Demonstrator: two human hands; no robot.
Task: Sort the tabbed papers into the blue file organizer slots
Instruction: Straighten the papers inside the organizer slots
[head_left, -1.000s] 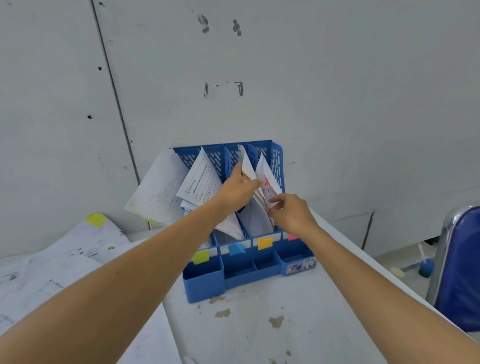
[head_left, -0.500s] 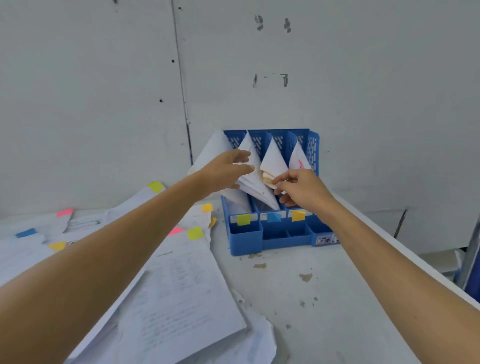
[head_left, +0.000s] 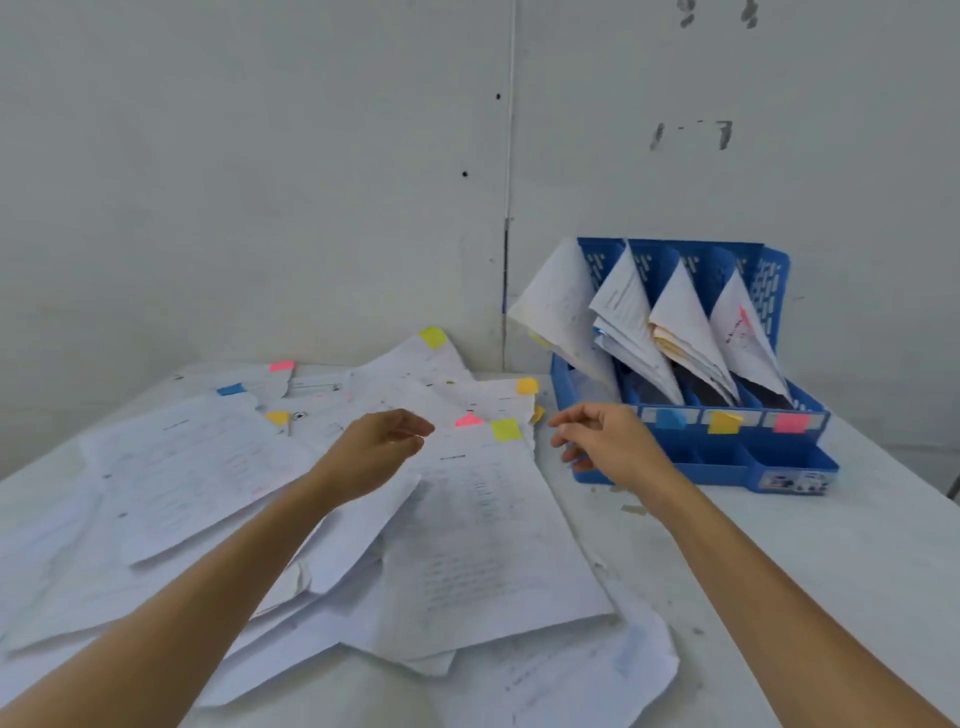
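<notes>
Head view, single entry. Blue file organizer (head_left: 727, 475): stands at the far edge of the desk (head_left: 805, 571), toward its right side, close to the wall (head_left: 260, 182). Its four upright slots each hold filed sheets (head_left: 691, 327) leaning left. The front rail shows a blue marker (head_left: 670, 419), a yellow-orange marker (head_left: 724, 422) and a pink marker (head_left: 789, 422); any marker for the leftmost slot is hidden behind the right hand. Tabbed papers: a loose overlapping pile covers the left and middle of the desk down to its near edge. The top sheet (head_left: 483, 545) carries a yellow-green tab (head_left: 506, 430), with a pink tab (head_left: 469, 421) showing just beside it on a sheet beneath. Left hand (head_left: 379, 449): hovers over the pile, fingers loosely curled with a narrow gap, holding nothing. Right hand (head_left: 608, 441): hovers between the pile and the organizer's front left corner, fingers relaxed and apart, holding nothing. Step in hand, as judged: reaching for the next sheet, many unsorted. The next move likely calls for pinching one sheet free of its neighbours, reading its tab colour and matching the slot. Writing: printed text on the sheets and a small sticker (head_left: 795, 480) on the organizer's front right corner, all too blurred to read; no brand legible.
</notes>
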